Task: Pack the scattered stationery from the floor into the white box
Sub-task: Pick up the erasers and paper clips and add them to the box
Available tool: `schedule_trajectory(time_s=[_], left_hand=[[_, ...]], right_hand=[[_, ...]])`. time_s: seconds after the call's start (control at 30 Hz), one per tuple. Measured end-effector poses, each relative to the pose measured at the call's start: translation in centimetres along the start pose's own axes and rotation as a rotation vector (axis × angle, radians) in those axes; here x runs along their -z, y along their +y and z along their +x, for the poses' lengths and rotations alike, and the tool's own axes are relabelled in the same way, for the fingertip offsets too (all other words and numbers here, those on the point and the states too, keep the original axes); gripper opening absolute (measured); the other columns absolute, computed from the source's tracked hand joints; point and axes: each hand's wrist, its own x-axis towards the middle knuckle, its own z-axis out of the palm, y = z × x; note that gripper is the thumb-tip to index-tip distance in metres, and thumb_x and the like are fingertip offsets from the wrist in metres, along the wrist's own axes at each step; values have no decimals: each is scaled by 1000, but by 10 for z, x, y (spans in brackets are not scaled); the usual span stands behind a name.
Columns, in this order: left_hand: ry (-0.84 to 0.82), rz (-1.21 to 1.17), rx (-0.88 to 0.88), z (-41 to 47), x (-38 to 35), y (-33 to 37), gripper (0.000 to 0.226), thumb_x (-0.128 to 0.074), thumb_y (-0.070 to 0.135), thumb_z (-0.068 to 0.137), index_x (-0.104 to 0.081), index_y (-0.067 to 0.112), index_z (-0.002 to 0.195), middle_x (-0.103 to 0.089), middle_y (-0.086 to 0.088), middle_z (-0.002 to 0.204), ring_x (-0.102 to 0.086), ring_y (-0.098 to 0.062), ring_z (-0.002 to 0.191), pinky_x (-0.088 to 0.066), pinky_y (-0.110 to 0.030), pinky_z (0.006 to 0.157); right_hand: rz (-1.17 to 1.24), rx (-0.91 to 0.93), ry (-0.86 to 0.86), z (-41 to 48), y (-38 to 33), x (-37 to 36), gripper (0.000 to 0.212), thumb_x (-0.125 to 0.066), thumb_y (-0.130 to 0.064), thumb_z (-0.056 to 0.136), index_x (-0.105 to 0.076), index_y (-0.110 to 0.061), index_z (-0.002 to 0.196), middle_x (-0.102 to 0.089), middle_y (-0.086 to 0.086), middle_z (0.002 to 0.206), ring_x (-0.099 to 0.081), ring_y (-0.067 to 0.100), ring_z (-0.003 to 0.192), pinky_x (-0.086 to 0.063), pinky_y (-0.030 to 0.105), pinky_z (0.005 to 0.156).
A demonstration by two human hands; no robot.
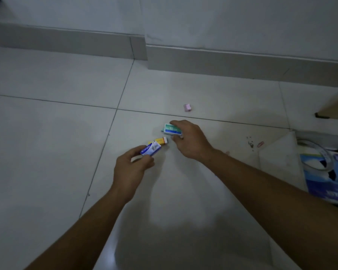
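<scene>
My left hand (129,168) pinches a small blue and white staple box (151,149) just above the tiled floor. Right behind it lies a yellow eraser (160,140) with a white end. My right hand (190,141) grips a small green staple box (172,129), which seems to sit on another green box. A pink eraser (188,107) lies farther away on the floor. The white box (279,152) stands at the right, its flap open; inside are a blue packet (328,180) and a roll of clear tape (314,152).
A red paper clip (260,144) and several tiny dark bits (250,143) lie on the floor beside the white box. A brown cardboard edge (334,108) juts in at the right. The wall and skirting board (222,59) run along the back.
</scene>
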Motion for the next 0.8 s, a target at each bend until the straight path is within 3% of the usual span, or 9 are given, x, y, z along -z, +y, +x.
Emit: schedule_trajectory(time_s=[0.1,0.27,0.47,0.6,0.7,0.8], left_hand=[[-110,-55,32,-22,-6,-3,29,-58,-8,87,-69,8,109,-72,-9,93,-69,-27,82,-60,-30,71],[-250,-137,88,-55,-22,0,28,-56,2,91,-71,23,101,-75,-5,97,-68,-21,87,-55,-31,73],[-399,-355,295,-85,-58,9,29,-42,12,97,-67,10,113,-71,-15,110,-66,-23,95,-53,-37,89],[-485,-185,157,-101,-87,15,31,-54,25,94,-66,12,120,-72,-8,113,-68,-22,103,-53,-35,87],[-528,-124,102,-113,-106,25,33,-60,26,90,-66,12,119,-72,-9,111,-69,-22,103,-54,-32,84],[-554,-99,75,-124,-124,37,32,-62,27,89,-67,9,116,-73,-10,106,-70,-22,101,-56,-33,87]], right_hand=[[204,64,-57,-32,-20,18,44,-67,-9,86,-58,-13,129,-61,4,127,-59,15,110,-40,12,91],[82,110,-280,-81,-15,42,46,-64,-11,89,-55,-13,134,-58,4,132,-56,16,115,-41,17,93],[58,65,-230,-133,-5,78,48,-60,-14,92,-50,-13,139,-55,6,131,-53,16,114,-41,19,90],[97,44,-146,-163,3,110,48,-64,-16,91,-53,-21,138,-61,3,123,-54,9,103,-43,16,82],[94,23,-52,-184,9,129,49,-63,-18,92,-51,-20,140,-60,3,129,-54,9,111,-37,11,88],[-27,24,20,-201,14,144,55,-61,-22,93,-43,-19,145,-55,5,135,-52,14,117,-42,19,88]])
